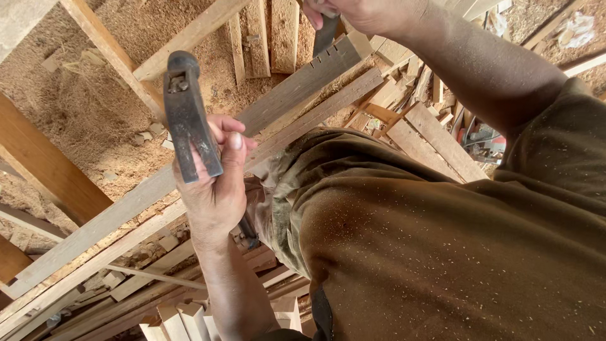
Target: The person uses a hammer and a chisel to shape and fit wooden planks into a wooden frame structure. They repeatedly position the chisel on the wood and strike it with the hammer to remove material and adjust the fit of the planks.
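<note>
My left hand [214,189] is raised and closed around the handle of a hammer, whose dark metal head [189,113] stands above my fingers. At the top edge my right hand [360,12] grips a dark chisel [325,35], and its tip rests on a long grey wooden plank [284,95] beside a row of small cut notches [322,60]. The plank runs diagonally from upper right to lower left, with a second strip lying along it. My dusty olive shirt [429,240] fills the lower right.
Sawdust [82,107] covers the ground at upper left. Wooden beams [44,164] and slats [284,31] cross the scene. Offcuts and scrap pieces [416,95] are piled at right, with a red-and-grey tool [486,139] among them.
</note>
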